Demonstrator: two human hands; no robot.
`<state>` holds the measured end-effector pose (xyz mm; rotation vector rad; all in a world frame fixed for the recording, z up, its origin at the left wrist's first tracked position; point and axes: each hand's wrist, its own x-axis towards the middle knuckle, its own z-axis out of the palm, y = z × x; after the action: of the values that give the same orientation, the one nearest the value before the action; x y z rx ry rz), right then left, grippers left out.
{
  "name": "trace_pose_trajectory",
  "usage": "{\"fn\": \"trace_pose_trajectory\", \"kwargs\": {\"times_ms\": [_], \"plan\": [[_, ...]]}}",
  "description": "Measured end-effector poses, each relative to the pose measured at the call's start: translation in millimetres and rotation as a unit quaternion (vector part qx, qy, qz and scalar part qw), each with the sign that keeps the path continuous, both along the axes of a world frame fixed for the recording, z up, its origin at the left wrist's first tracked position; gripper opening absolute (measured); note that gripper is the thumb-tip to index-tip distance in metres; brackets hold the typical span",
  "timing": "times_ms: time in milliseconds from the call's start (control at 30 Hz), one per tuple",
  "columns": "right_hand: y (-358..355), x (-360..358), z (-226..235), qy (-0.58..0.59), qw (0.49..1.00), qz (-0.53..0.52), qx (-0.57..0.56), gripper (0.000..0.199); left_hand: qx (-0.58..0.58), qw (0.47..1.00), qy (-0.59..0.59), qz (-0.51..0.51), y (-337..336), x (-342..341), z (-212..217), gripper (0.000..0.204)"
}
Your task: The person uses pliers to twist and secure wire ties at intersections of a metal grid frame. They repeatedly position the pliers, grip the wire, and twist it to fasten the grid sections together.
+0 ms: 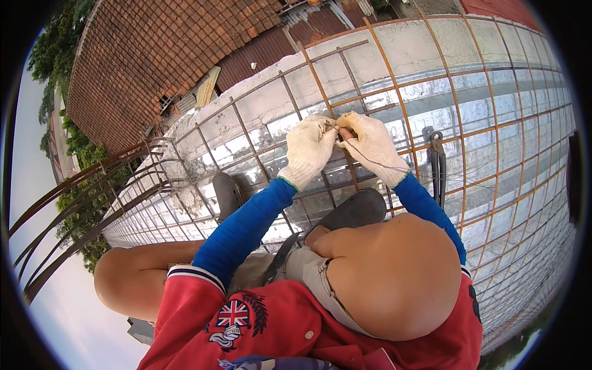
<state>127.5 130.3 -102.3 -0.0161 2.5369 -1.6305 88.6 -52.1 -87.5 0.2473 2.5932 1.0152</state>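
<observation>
Both my hands wear cream knitted gloves and meet in front of me, over a crossing in a mesh of rusty rebar (387, 55). My left hand (308, 148) pinches the end of a thin tie wire (398, 168), its fingertips nearly touching those of the other hand. My right hand (375, 148) is closed on the same wire with thumb and fingers; a bare fingertip pokes out of that glove. The wire trails back across the right glove toward the lower right. Exactly how it sits at the bars is hidden by the gloves. Pincers (438, 160) with dark handles lie on the mesh to the right.
Beneath the mesh is shiny metal decking (475, 114), and a concrete edge (271, 92) runs along the far side. Long bent rebar ends (80, 225) stick out at left. Beyond lies a tiled roof (154, 55) at a lower level. My dark shoes (354, 213) rest on the mesh.
</observation>
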Motion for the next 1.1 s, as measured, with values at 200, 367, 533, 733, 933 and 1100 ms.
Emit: {"fn": "trace_pose_trajectory", "kwargs": {"times_ms": [200, 367, 533, 733, 933, 1100], "plan": [[-0.4, -4.2, -2.6, 0.016, 0.996, 0.008, 0.089, 0.016, 0.027, 0.999, 0.002, -0.037, -4.2, -9.0, -5.5, 0.018], [-12.4, -10.6, 10.7, 0.002, 0.993, -0.017, 0.119, 0.012, 0.095, 0.993, 0.041, -0.048, -17.7, -9.0, -17.0, 0.016], [-29.6, 5.6, -8.9, 0.067, 0.972, -0.124, 0.189, 0.013, 0.134, 0.989, 0.023, -0.066, -16.2, -15.7, -12.5, 0.015], [-56.2, 5.6, 8.5, 0.016, 0.951, -0.118, 0.286, 0.013, 0.084, 0.977, 0.073, -0.184, -22.3, -46.8, -3.1, 0.017], [-68.5, -3.2, 29.3, -0.085, 0.919, -0.115, 0.367, 0.016, -0.008, 0.932, 0.12, -0.343, -12.3, -73.8, 12.0, 0.024], [-72.1, -12.7, 24.8, -0.145, 0.899, -0.064, 0.408, 0.025, -0.012, 0.916, 0.089, -0.392, -20.4, -94.3, 16.7, 0.026]]}}
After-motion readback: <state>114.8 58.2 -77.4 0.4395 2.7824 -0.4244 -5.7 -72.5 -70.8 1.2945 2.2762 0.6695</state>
